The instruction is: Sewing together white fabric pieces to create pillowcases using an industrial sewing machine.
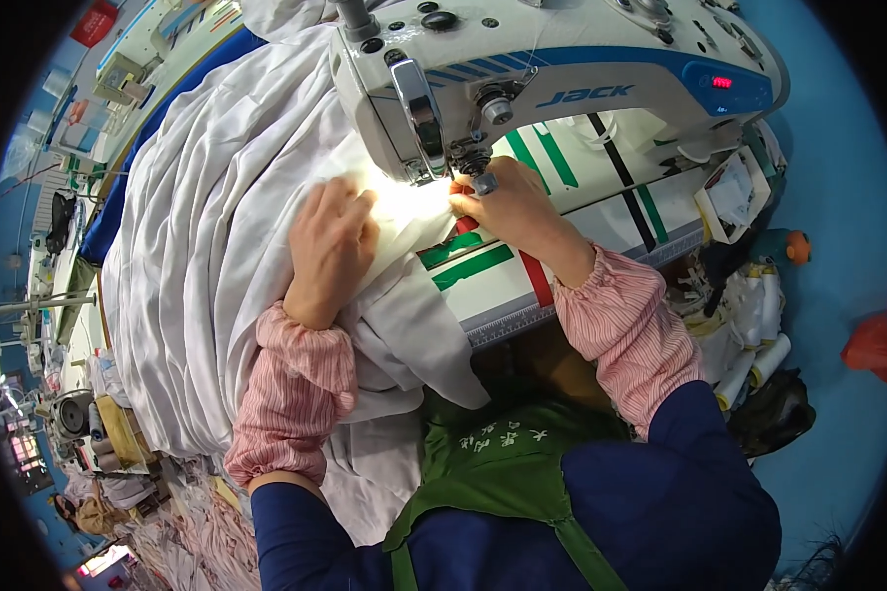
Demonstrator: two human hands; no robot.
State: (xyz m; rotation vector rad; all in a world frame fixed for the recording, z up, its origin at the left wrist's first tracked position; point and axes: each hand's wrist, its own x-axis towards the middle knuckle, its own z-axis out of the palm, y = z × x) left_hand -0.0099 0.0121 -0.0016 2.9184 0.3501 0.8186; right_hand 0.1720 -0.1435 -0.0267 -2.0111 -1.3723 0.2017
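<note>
Fabric first: white cloth (217, 227) is heaped over the left side of the sewing table (581, 212) and spills off its front edge onto my lap, so the weight sits on the table and doesn't drag at the needle. Only one folded edge runs under the presser foot (460, 169) of the sewing machine (562, 69), lit bright by the machine's lamp.

My left hand (330, 246) lies flat, fingers spread, palm down on the cloth just left of the foot, not gripping, just pressing so the layers stay flush and feed straight. My right hand (508, 207) is at the foot itself, fingertips pinched on the cloth edge right by the needle, w/ the wrist resting on the table bed to steady it.

Coloured tape strips (483, 264), green, red & black, are stuck on the table to the right of the foot, prob. as seam guides. Striped pink sleeve covers (301, 394) keep my cuffs off the work. Thread cones (759, 340) sit low off the right edge of the table.
</note>
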